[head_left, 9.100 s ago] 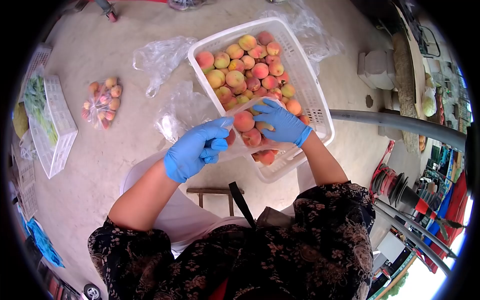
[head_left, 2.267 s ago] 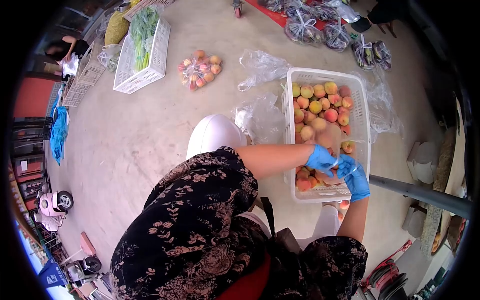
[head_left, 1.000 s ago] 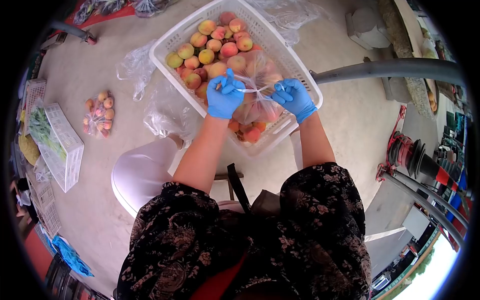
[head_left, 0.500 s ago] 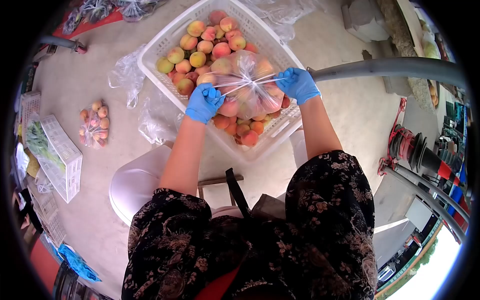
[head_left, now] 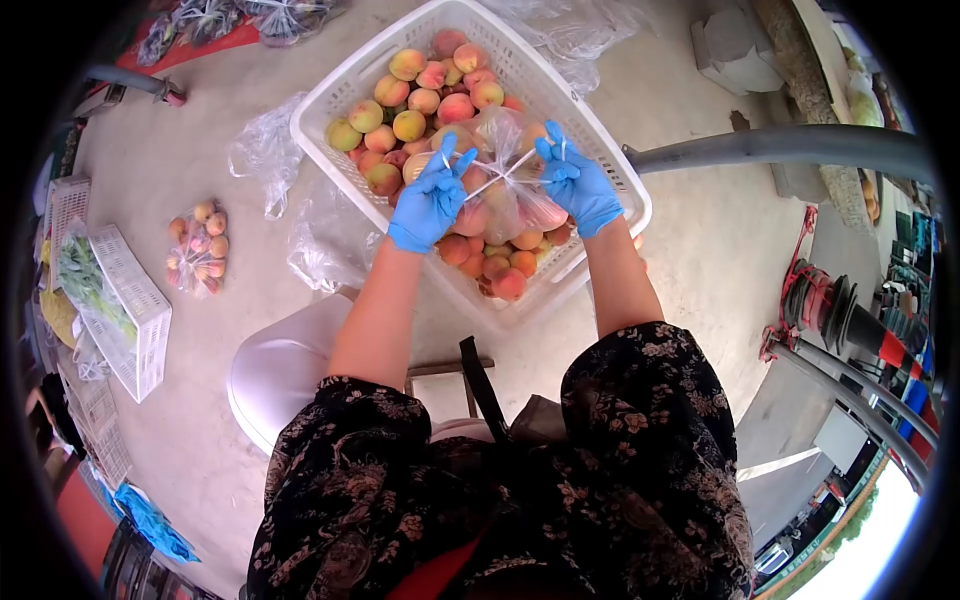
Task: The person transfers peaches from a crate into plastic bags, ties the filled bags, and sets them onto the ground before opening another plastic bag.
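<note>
A clear plastic bag of peaches (head_left: 510,170) lies on loose peaches (head_left: 409,125) in a white slotted crate (head_left: 545,82). Its top is gathered into a knot-like centre, with thin stretched ends running out to either side. My left hand (head_left: 430,205), in a blue glove, grips the end on the left, with some fingers raised. On the other side my right hand (head_left: 582,188), gloved in blue too, pinches the opposite end. Both hands sit over the front half of the crate, close to the bag. Parts of the bag are hidden behind the fingers.
Another bag of peaches (head_left: 200,248) rests on the floor at left, near a white crate (head_left: 150,340) beside leafy greens (head_left: 85,275). Crumpled clear bags (head_left: 325,245) lie by the peach crate. A grey metal pole (head_left: 760,145) extends rightward from the crate's right side.
My hands have drawn closer together and turned, with fingers now pointing up. The stretched bag ends look shorter between them, and the view has shifted slightly.
</note>
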The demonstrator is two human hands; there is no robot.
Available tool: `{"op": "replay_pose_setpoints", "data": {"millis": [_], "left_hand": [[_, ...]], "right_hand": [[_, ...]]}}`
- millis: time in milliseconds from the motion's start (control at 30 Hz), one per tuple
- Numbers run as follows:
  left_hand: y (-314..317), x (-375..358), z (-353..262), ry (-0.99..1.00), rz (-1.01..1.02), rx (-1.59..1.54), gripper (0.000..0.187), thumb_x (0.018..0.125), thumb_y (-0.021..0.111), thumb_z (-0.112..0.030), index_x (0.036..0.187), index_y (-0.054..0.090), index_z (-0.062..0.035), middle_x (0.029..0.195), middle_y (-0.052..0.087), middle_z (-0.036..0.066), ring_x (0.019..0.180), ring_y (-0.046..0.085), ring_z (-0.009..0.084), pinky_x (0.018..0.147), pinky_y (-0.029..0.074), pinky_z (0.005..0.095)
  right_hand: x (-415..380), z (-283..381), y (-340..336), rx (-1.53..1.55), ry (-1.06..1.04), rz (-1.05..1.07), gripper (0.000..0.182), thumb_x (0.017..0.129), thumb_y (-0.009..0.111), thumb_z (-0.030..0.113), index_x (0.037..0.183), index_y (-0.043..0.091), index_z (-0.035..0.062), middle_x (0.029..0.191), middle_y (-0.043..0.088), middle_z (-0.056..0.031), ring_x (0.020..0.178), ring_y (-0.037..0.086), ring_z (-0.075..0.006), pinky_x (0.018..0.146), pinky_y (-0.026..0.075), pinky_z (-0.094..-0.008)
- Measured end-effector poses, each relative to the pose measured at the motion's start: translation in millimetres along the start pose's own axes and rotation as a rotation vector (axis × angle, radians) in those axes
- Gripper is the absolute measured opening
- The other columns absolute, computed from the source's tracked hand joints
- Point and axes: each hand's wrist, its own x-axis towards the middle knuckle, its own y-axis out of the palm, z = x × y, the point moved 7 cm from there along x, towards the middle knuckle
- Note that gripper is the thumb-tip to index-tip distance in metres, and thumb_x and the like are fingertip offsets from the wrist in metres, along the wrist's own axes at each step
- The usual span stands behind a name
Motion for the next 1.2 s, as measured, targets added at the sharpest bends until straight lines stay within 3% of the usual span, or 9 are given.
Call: {"op": "replay_pose_setpoints", "data": {"millis": [33, 167, 400, 667, 900, 1000, 1067, 1133, 1200], "left_hand": [[19, 4, 7, -0.119, 0.134, 0.012, 0.072, 0.08, 0.047, 0.003, 0.142, 0.016, -0.0163, 0.139, 0.03, 0.014, 0.088, 0.057, 0.0157, 0.089, 0.048, 0.0304], [38, 9, 13, -0.106, -0.121, 0.629, 0.071, 0.083, 0.047, 0.002, 0.142, 0.012, -0.0135, 0.137, 0.033, 0.013, 0.12, 0.044, 0.0254, 0.093, 0.047, 0.0339], [42, 20, 32, -0.369, -0.251, 1.099, 0.059, 0.082, 0.055, 0.001, 0.136, 0.031, -0.0082, 0.111, 0.052, 0.006, 0.101, 0.054, 0.0149, 0.086, 0.05, 0.0304], [28, 27, 24, -0.361, -0.223, 1.517, 0.027, 0.081, 0.058, -0.001, 0.107, 0.057, 0.0, 0.104, 0.056, 0.004, 0.09, 0.055, 0.0106, 0.085, 0.048, 0.0265], [-22, 0, -15, 0.25, -0.529, 0.338, 0.01, 0.084, 0.056, -0.012, 0.088, 0.061, -0.0041, 0.091, 0.062, 0.005, 0.083, 0.059, 0.0187, 0.076, 0.049, 0.0282], [-11, 8, 0, 0.128, -0.273, -0.019, 0.014, 0.085, 0.054, -0.014, 0.085, 0.061, -0.0024, 0.082, 0.062, 0.003, 0.077, 0.059, 0.0176, 0.058, 0.045, 0.0244], [-9, 8, 0, -0.176, -0.438, 0.349, 0.017, 0.085, 0.054, -0.019, 0.081, 0.062, -0.0045, 0.064, 0.054, -0.001, 0.06, 0.052, 0.0146, 0.045, 0.034, 0.0213], [-14, 4, -8, -0.498, -0.609, 0.812, 0.018, 0.085, 0.054, -0.021, 0.08, 0.062, -0.0059, 0.057, 0.048, -0.002, 0.051, 0.046, 0.0139, 0.042, 0.031, 0.0214], [-9, 11, -21, -0.357, -0.672, 0.922, 0.022, 0.085, 0.053, -0.021, 0.065, 0.054, -0.0109, 0.049, 0.039, -0.003, 0.047, 0.038, 0.0126, 0.043, 0.03, 0.0232]], "right_hand": [[-6, -5, 12, -0.11, 0.03, 0.029, 0.037, 0.091, 0.042, 0.011, 0.127, 0.044, 0.0062, 0.102, 0.058, -0.0199, 0.049, 0.038, -0.0044, 0.047, 0.037, -0.0121], [-17, -20, 44, -0.554, 0.247, 0.039, 0.038, 0.087, 0.053, 0.014, 0.122, 0.047, 0.0003, 0.106, 0.058, -0.0171, 0.062, 0.051, -0.0075, 0.058, 0.045, -0.0167], [-9, -44, 63, -0.92, 0.373, 0.052, 0.032, 0.083, 0.06, 0.016, 0.108, 0.056, -0.0033, 0.103, 0.061, -0.0102, 0.089, 0.059, -0.0134, 0.078, 0.049, -0.0245], [-37, -37, 68, -0.84, 0.039, -0.121, 0.023, 0.082, 0.061, 0.012, 0.098, 0.06, -0.0041, 0.09, 0.062, -0.0077, 0.084, 0.059, -0.0136, 0.074, 0.049, -0.0232], [-10, 13, -20, -0.161, -0.046, -0.421, 0.012, 0.079, 0.055, 0.009, 0.069, 0.055, 0.0019, 0.059, 0.055, -0.0059, 0.052, 0.055, -0.0185, 0.046, 0.046, -0.0246], [-14, 6, -22, -0.159, 0.022, -0.461, 0.024, 0.081, 0.054, 0.014, 0.059, 0.045, 0.0116, 0.053, 0.045, 0.0001, 0.047, 0.044, -0.0128, 0.039, 0.034, -0.0235], [-13, 8, -18, -0.195, 0.124, -0.265, 0.027, 0.082, 0.054, 0.018, 0.057, 0.042, 0.0141, 0.051, 0.042, 0.0017, 0.042, 0.038, -0.0114, 0.035, 0.03, -0.0226], [-12, 17, -21, -0.422, 0.038, -0.41, 0.029, 0.082, 0.053, 0.02, 0.057, 0.04, 0.0158, 0.049, 0.04, 0.0026, 0.039, 0.034, -0.0105, 0.034, 0.028, -0.0222], [-13, 19, -28, -0.465, 0.001, -0.49, 0.028, 0.083, 0.052, 0.021, 0.057, 0.04, 0.0157, 0.049, 0.04, 0.0027, 0.037, 0.033, -0.0097, 0.032, 0.027, -0.0211]]}}
